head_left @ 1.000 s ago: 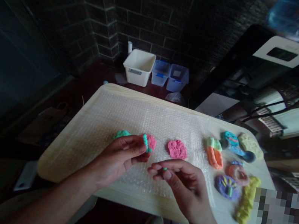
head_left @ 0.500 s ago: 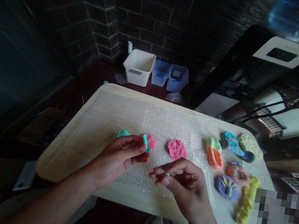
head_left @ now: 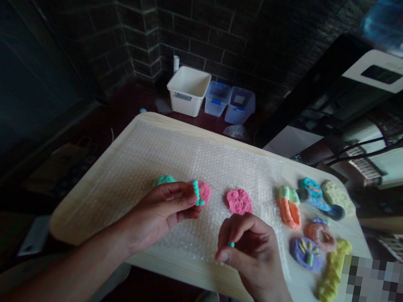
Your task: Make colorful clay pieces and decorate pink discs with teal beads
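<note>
My left hand (head_left: 167,204) is closed, pinching a curved string of small turquoise clay balls (head_left: 196,194) between thumb and fingers. Part of a pink clay lump (head_left: 205,193) shows behind that string; whether it is held or lies on the sheet I cannot tell. In my right hand (head_left: 252,250) a tiny turquoise clay ball (head_left: 231,244) sits between the thumb and curled fingers. Beyond the right hand, a flat pink clay piece (head_left: 239,200) lies on the bubble wrap (head_left: 155,148). A turquoise clay lump (head_left: 165,180) is partly hidden behind the left hand.
The pale wooden table (head_left: 166,268) carries finished-looking clay shapes on its right: an orange and green piece (head_left: 290,209), a blue bone-like shape (head_left: 320,204), a purple disc (head_left: 306,253), a brown ring (head_left: 321,235) and a yellow strip (head_left: 334,274). Behind the table stands a white bin (head_left: 188,89).
My right hand's fingers have curled in and shifted slightly right and down, showing more of the tiny turquoise ball. The left hand has stayed in place with its string of balls.
</note>
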`<action>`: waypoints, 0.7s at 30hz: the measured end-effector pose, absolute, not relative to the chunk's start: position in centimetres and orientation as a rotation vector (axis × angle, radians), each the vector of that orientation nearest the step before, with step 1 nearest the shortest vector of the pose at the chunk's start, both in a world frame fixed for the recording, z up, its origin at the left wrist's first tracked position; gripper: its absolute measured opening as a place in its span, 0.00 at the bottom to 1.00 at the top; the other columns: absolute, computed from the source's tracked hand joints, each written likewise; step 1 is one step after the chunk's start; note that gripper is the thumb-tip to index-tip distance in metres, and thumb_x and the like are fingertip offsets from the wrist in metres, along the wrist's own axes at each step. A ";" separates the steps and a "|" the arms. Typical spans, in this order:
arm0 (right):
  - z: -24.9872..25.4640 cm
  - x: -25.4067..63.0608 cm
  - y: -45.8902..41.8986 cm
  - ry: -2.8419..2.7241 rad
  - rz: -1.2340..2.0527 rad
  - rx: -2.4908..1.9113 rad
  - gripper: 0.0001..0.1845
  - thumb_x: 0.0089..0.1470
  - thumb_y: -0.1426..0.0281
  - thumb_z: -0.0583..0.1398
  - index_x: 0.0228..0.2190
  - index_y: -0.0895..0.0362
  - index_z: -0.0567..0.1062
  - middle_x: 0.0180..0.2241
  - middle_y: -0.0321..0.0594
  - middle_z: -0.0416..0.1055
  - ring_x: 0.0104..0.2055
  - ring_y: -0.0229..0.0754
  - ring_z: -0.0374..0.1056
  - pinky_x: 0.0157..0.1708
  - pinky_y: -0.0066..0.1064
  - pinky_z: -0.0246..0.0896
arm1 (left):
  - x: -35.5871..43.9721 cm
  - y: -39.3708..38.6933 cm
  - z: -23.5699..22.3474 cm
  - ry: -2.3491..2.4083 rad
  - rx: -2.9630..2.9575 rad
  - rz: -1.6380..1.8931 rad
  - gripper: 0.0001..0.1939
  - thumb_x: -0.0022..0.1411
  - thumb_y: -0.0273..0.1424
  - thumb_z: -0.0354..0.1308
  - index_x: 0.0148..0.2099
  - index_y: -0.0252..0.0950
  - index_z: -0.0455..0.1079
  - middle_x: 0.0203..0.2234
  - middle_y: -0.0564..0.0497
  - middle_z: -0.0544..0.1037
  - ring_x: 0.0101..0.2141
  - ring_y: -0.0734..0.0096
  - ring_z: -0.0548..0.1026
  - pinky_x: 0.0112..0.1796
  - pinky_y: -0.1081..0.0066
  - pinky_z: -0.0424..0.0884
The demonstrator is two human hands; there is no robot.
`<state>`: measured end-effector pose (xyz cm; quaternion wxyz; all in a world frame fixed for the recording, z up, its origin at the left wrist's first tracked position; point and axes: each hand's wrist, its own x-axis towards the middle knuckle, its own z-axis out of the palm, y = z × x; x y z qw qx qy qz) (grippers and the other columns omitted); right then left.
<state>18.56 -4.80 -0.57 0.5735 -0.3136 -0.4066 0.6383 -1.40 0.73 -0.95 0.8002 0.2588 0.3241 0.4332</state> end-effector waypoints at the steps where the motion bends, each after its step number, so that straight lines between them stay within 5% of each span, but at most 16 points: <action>1: -0.5 18.6 -4.8 -0.961 1.490 -0.742 0.14 0.45 0.81 0.77 0.29 0.55 0.81 0.26 0.31 0.79 0.28 0.29 0.72 0.29 0.16 0.68 | -1.4 0.7 -1.0 0.698 0.557 0.927 0.07 0.57 0.29 0.75 0.38 0.33 0.84 0.33 0.50 0.82 0.33 0.75 0.79 0.37 0.77 0.78; 5: 0.0 18.6 -5.0 -1.032 1.586 -0.769 0.07 0.59 0.77 0.70 0.37 0.54 0.85 0.35 0.38 0.84 0.34 0.33 0.79 0.36 0.21 0.75 | -1.4 0.8 -1.0 0.702 0.557 0.922 0.06 0.57 0.29 0.75 0.37 0.33 0.83 0.34 0.49 0.82 0.33 0.75 0.78 0.37 0.77 0.78; 10: 0.5 18.5 -5.5 -0.960 1.755 -0.769 0.09 0.69 0.68 0.62 0.45 0.54 0.84 0.43 0.46 0.86 0.42 0.41 0.84 0.40 0.29 0.80 | -1.5 0.8 -0.9 0.701 0.536 0.912 0.06 0.57 0.29 0.75 0.37 0.34 0.83 0.32 0.50 0.82 0.33 0.76 0.79 0.37 0.78 0.77; 17: 0.2 18.3 -5.5 -0.979 1.688 -0.792 0.09 0.64 0.66 0.68 0.34 0.59 0.85 0.26 0.45 0.85 0.24 0.38 0.81 0.25 0.22 0.76 | -1.4 0.8 -0.6 0.725 0.523 0.930 0.08 0.54 0.29 0.77 0.35 0.33 0.83 0.31 0.51 0.81 0.31 0.76 0.78 0.35 0.77 0.76; 19: 0.1 18.3 -5.4 -1.031 1.615 -0.823 0.03 0.59 0.71 0.71 0.36 0.56 0.87 0.30 0.45 0.86 0.27 0.39 0.82 0.29 0.24 0.78 | -1.4 0.8 -0.6 0.726 0.525 0.928 0.08 0.54 0.29 0.77 0.35 0.33 0.83 0.31 0.50 0.81 0.31 0.75 0.78 0.35 0.77 0.76; 21: 0.1 18.2 -5.3 -1.049 1.587 -0.853 0.07 0.58 0.73 0.71 0.40 0.53 0.87 0.36 0.44 0.86 0.34 0.40 0.84 0.36 0.26 0.80 | -1.5 0.8 -0.7 0.724 0.535 0.922 0.08 0.55 0.29 0.76 0.36 0.33 0.83 0.32 0.50 0.82 0.32 0.74 0.78 0.36 0.76 0.76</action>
